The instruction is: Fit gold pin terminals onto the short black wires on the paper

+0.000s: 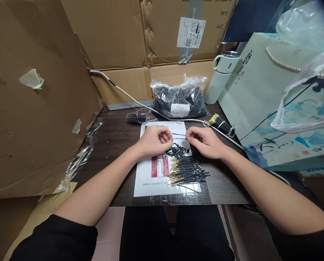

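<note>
A thin black wire (179,138) runs level between my two hands, above the white sheet. My left hand (156,140) is closed in a pinch at the wire's left end; whether a small piece is also in its fingertips is hidden. The other end sits in the pinched fingers of my right hand (206,143). Just behind it, a second dark wire (178,134) reaches toward my right fingertips. Below the hands is a heap of short black tubes (179,150). Nearer to me, many black wires with gold terminals (190,171) are spread in a pile.
A printed white sheet (142,183) lies on the dark table (227,185). Tied wire bundles sit left (138,117) and right (222,124). Behind are a clear bag of black parts (178,98), a grey cable (129,96) and a bottle (220,79). Cardboard and a paper bag (259,108) flank the table.
</note>
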Available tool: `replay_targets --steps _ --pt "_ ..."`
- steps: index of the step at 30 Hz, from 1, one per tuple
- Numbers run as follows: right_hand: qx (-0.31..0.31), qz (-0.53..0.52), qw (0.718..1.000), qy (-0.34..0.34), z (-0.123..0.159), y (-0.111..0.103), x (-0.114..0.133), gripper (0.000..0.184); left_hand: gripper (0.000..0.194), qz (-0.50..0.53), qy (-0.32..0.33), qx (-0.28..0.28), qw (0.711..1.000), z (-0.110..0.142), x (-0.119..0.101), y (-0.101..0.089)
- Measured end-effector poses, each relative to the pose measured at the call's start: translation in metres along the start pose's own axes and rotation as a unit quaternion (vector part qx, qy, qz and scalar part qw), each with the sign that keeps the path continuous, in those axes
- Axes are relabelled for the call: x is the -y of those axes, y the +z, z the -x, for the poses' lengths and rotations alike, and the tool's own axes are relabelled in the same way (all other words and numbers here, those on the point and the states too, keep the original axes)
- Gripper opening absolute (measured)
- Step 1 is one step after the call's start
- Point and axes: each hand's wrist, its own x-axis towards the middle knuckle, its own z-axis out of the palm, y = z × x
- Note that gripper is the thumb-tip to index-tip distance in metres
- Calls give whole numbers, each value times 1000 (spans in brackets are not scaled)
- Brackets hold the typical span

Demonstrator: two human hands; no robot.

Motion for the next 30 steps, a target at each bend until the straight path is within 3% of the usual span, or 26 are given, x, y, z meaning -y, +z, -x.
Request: replay_targets --steps 3,6,10,30 --pt "-69 -1 997 -22 1 3 -5 12 11 98 -2 -88 991 -2 16 25" --pt "-128 11 991 -33 1 1 -9 11 13 120 7 -104 987 -3 25 36" --pt "-172 28 984 -38 1 -4 -11 11 14 119 13 -127 985 -3 28 36" --pt "-147 87 980 -107 0 -3 -9 9 9 110 80 -139 981 -6 35 37"
